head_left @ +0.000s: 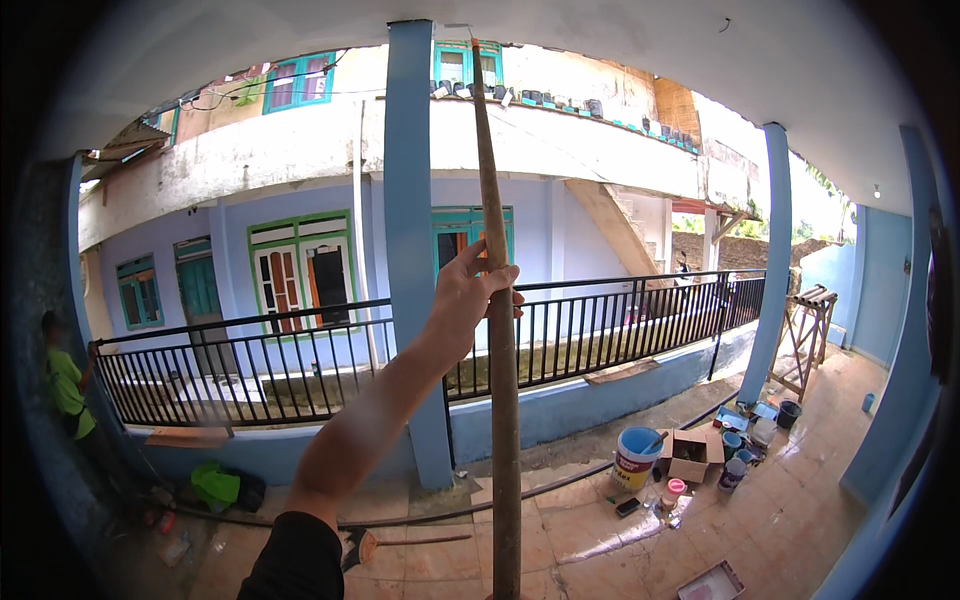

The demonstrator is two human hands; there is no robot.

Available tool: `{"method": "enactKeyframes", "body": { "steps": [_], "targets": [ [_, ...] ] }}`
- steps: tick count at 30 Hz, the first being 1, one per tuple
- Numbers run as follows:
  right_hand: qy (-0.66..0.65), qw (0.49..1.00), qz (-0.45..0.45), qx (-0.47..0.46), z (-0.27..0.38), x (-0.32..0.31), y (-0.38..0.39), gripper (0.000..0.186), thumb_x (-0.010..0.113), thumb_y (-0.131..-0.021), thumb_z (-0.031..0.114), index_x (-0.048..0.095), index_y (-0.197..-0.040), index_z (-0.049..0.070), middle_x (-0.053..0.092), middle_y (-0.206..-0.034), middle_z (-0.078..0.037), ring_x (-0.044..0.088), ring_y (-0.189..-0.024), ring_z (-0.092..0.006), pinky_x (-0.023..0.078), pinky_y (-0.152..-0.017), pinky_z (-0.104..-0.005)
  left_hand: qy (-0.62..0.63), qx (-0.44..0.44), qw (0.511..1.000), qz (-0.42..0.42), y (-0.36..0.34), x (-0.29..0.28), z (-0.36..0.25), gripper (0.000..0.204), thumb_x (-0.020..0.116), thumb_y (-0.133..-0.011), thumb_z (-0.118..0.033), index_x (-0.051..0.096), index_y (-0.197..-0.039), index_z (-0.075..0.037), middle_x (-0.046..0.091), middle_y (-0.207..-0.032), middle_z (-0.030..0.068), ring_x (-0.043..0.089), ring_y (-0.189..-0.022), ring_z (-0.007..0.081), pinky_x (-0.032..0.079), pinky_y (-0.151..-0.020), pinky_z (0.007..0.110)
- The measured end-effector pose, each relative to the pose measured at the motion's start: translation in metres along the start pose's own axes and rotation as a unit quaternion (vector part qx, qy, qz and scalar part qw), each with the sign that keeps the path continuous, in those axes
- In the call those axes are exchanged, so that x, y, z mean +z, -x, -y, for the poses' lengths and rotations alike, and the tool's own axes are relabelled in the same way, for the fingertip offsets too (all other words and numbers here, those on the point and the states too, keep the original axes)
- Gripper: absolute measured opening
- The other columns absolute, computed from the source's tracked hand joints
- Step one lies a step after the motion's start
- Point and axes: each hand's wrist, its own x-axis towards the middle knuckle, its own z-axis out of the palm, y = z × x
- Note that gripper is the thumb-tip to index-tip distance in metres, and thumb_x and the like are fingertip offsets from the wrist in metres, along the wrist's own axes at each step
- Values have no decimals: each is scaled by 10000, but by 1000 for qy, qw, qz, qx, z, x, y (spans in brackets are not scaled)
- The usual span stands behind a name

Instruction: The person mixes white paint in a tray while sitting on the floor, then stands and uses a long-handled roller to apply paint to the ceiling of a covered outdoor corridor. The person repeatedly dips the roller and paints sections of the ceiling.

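Observation:
My left hand [478, 285] grips a long pole [502, 420] that rises from the lower edge toward the ceiling [580, 35]. The pole's top end is at a small grey patch on the ceiling, with a bit of orange there; its exact shape is too small to tell. At the foot of the frame, beside the pole, is what may be a sliver of my right hand, too little to tell. A blue column [410, 130] stands just behind the pole.
A black railing [600, 320] runs across ahead. Another person [65, 385] stands at far left. Right: paint bucket [632, 458], cardboard box [690, 460], several containers, phone [628, 508], tray [710, 583], wooden trestle [800, 340]. A broom-like tool [420, 538] and green bag [215, 485] lie low left.

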Motion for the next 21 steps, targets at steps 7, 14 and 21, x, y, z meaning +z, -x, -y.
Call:
{"method": "enactKeyframes", "body": {
  "steps": [7,14,21],
  "targets": [
    [-11,1000,25,-10,-9,43,-16,190,726,-923,107,555,-842,83,470,-598,48,398,-461,-59,290,-407,-261,0,-3,1000,16,-6,-44,-24,663,692,-959,-185,379,-1501,33,623,-1077,120,702,-848,231,580,-810,402],
    [-4,999,12,-45,-24,96,-40,186,726,-917,82,553,-849,74,483,-596,46,402,-441,-54,296,-387,-246,-25,24,998,52,-19,-101,-39,609,686,-976,-212,426,-1482,7,648,-944,93,721,-806,224,593,-776,402],
    [25,993,1,-120,-34,142,-83,219,707,-915,106,523,-796,96,462,-572,53,402,-428,-48,295,-375,-241,14,3,996,88,-33,-153,-24,564,626,-997,-156,405,-1477,42,669,-1014,128,737,-881,252,611,-842,409]
  ]
}}
